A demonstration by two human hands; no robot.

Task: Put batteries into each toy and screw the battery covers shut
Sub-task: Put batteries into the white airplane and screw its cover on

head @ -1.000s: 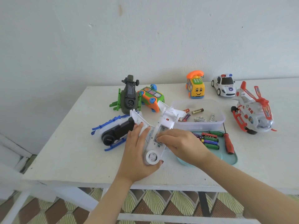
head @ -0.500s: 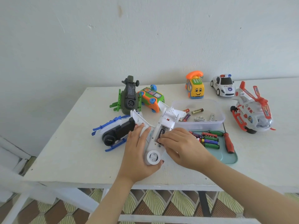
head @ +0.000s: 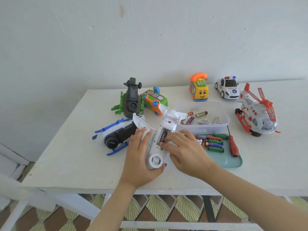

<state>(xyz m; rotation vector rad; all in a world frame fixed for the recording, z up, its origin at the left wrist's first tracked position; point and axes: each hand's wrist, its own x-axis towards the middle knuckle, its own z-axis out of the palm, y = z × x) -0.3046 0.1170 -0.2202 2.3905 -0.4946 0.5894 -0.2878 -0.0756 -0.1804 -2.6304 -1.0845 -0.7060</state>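
Observation:
A white toy plane point(head: 170, 120) lies belly up at the table's front middle, its battery compartment uncovered. My left hand point(head: 141, 157) grips the plane's nose, fingers lying over its left wing and thumb curled under the round front. A dark battery point(head: 163, 136) sits in the compartment. My right hand point(head: 185, 150) has its curled fingertips on the lower end of that battery. Several more batteries point(head: 215, 144) and a red-handled screwdriver point(head: 233, 147) lie on a teal tray point(head: 230, 160) just right of my right hand.
A clear tub point(head: 202, 129) with several batteries stands behind the tray. Around it are a blue-white helicopter point(head: 116, 135), a dark green helicopter point(head: 131, 100), a green-orange bus point(head: 154, 99), a yellow phone car point(head: 199, 89), a police car point(head: 227, 87) and a red-white helicopter point(head: 256, 112).
My right hand has drawn back slightly toward me, uncovering the dark battery in the compartment. My left hand and the plane have stayed in place.

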